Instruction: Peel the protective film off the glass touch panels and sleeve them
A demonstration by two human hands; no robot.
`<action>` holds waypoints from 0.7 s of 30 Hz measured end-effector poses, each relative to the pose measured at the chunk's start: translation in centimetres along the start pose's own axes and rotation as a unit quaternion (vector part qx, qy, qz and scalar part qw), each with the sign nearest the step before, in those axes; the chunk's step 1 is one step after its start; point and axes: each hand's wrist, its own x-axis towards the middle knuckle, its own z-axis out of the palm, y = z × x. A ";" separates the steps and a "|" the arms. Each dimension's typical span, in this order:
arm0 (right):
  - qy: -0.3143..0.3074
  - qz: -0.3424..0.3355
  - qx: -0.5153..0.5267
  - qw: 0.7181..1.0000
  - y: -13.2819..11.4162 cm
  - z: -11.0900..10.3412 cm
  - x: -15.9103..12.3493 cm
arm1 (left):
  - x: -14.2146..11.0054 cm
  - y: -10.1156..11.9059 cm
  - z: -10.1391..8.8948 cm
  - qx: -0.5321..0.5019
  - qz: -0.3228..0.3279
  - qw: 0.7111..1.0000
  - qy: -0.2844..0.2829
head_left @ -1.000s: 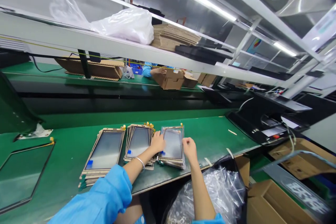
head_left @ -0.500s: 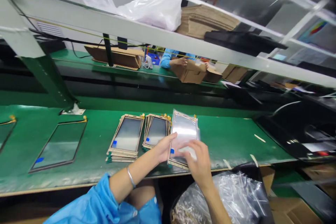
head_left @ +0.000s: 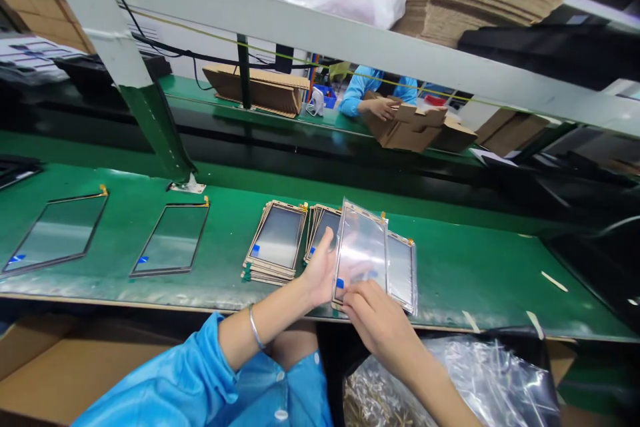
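A flat glass touch panel (head_left: 363, 240) with a clear glossy face, a blue tab and a small orange connector is tilted up above the bench. My left hand (head_left: 320, 272) grips it by the left edge, thumb at the edge and fingers behind. At its lower left corner, near the blue tab, my right hand (head_left: 373, 320) pinches with fingers together; whether they hold the panel or a film on it is hard to see. Another panel (head_left: 403, 270) lies behind to the right. Left of my hands are a stack of panels (head_left: 277, 237) and a second, partly hidden stack (head_left: 325, 223).
Two dark-framed panels, one nearer (head_left: 170, 240) and one farther left (head_left: 60, 230), lie on the green bench (head_left: 465, 260). A post (head_left: 145, 107) rises behind them. Below the front edge is a bag of crumpled clear plastic (head_left: 480, 373). Across the bench a person handles a cardboard box (head_left: 410, 127).
The view has turned left, so everything sits farther right. My right hand, blurred over the panel before, now pinches at its lower corner. More of the panel behind now shows.
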 end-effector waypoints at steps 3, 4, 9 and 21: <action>0.017 -0.003 -0.074 0.997 -0.8 0.5 -0.1 | -0.4 0.4 0.0 -0.013 0.028 0.997 0.073; 0.024 -0.005 -0.092 0.995 -1.0 0.7 -0.1 | -0.5 0.5 0.0 -0.015 0.038 0.994 0.100; 0.059 -0.036 -0.119 0.990 -1.3 0.8 0.0 | -1.0 1.2 0.6 -0.025 0.076 0.978 0.191; 0.098 -0.046 -0.177 0.978 -1.7 0.7 1.2 | -1.1 1.3 0.6 -0.046 0.114 0.969 0.212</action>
